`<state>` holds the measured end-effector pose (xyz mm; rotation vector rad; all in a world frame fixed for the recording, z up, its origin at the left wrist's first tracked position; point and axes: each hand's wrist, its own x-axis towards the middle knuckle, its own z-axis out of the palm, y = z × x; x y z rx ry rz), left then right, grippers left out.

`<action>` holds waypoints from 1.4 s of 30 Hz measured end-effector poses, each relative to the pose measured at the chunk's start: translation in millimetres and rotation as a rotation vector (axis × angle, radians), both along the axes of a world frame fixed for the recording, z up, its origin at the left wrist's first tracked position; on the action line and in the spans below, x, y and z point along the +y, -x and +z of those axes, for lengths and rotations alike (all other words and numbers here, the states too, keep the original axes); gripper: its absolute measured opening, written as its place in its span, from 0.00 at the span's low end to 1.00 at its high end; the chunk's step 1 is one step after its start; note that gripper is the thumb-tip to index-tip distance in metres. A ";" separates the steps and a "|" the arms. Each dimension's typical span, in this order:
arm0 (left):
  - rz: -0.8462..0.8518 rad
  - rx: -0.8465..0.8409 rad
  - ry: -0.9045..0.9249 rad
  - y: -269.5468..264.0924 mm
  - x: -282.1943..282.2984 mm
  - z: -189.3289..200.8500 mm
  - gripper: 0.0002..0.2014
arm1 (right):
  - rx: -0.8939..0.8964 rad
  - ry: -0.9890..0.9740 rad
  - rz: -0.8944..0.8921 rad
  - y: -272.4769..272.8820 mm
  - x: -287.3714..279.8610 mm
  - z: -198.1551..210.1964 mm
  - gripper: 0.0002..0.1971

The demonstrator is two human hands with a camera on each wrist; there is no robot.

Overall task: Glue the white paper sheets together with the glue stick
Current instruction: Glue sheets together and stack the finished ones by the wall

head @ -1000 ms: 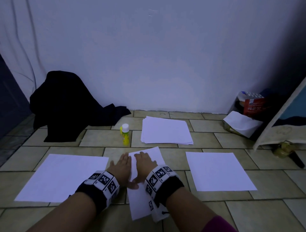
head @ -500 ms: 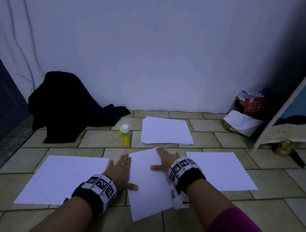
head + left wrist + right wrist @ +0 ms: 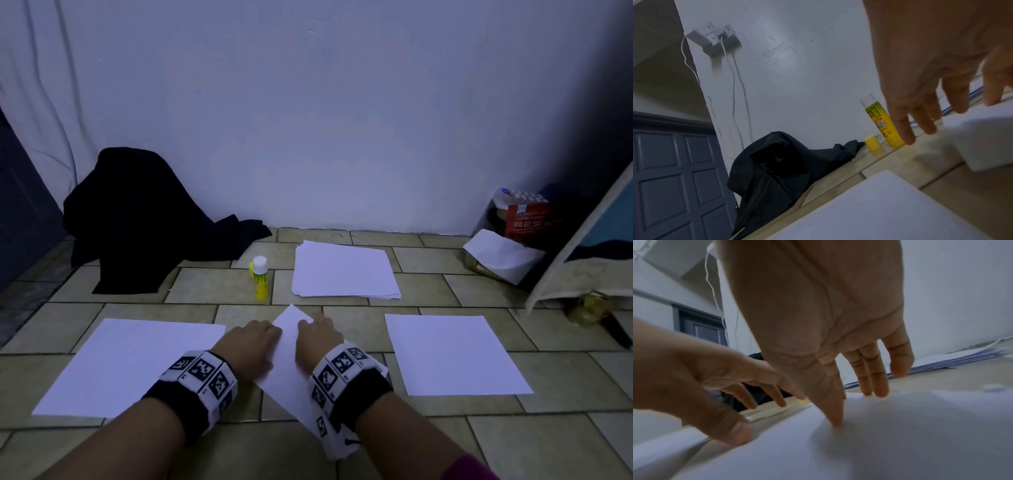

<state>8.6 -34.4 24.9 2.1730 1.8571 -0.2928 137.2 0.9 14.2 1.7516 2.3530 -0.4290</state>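
Both hands — left hand (image 3: 251,346), right hand (image 3: 317,337) — press flat-fingered on the middle sheet (image 3: 289,359); only the left wrist view shows the yellow cap (image 3: 873,143).

Near end of middle sheet (image 3: 291,346) under both wrists; red packet's (image 3: 525,219) small print illegible.

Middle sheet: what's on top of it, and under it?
Both hands, left hand and right hand, press flat on the middle sheet. Floor tile shows around it; whatever lies beneath is covered.
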 end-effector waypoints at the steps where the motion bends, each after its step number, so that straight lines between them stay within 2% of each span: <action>1: -0.007 0.019 0.009 -1.6 -0.6 0.5 0.28 | 0.004 0.021 -0.007 3.7 -2.1 -0.8 0.20; 3: -0.011 0.063 -0.005 -4.3 -1.3 0.9 0.27 | 0.001 0.070 0.005 8.8 -4.6 -2.0 0.29; 5: 0.008 0.089 -0.004 -5.7 -2.5 -0.3 0.32 | -0.016 0.079 0.050 11.8 -6.7 -2.2 0.36; 8: 0.075 0.073 0.063 -3.0 -3.0 -10.4 0.49 | -0.014 0.090 0.145 15.4 -3.8 -3.7 0.40; 10: 0.095 0.090 0.166 1.0 -3.1 -17.8 0.54 | 0.006 0.156 0.224 16.4 0.3 -4.4 0.44; 14: 0.089 0.081 0.223 7.9 -4.3 -25.0 0.53 | -0.011 0.222 0.281 0.6 9.4 -8.0 0.47; 20: 0.094 -0.016 0.259 11.7 -5.1 -25.0 0.57 | 0.002 0.232 0.130 -54.2 34.9 -6.5 0.55; 23: 0.092 -0.003 0.256 12.1 -4.8 -25.6 0.58 | -0.035 0.226 0.062 -74.2 45.3 -5.7 0.59; 27: 0.080 0.057 0.248 11.6 -4.5 -23.3 0.58 | -0.047 0.221 0.065 -74.3 46.9 -2.4 0.60; 31: 0.087 0.083 0.228 11.4 -2.6 -15.5 0.56 | 0.056 0.188 0.039 -72.9 43.1 -1.1 0.59; 34: 0.092 0.134 0.066 3.5 3.0 -3.3 0.44 | 0.056 0.160 -0.032 -71.7 36.0 -0.7 0.57; 37: 0.071 0.097 -0.093 -9.6 4.0 -1.4 0.30 | -0.074 0.086 -0.025 -62.2 29.1 4.8 0.43; 39: 0.029 -0.002 -0.085 -17.8 3.6 -7.8 0.26 | -0.095 0.094 -0.028 -54.0 25.9 4.7 0.34; 41: -0.024 0.008 -0.060 -23.2 1.8 -8.3 0.23 | -0.089 0.080 -0.056 -45.0 22.3 1.9 0.23; 42: -0.045 0.036 -0.063 -24.8 0.7 -5.9 0.21 | -0.086 0.065 -0.078 -39.8 20.1 -0.3 0.21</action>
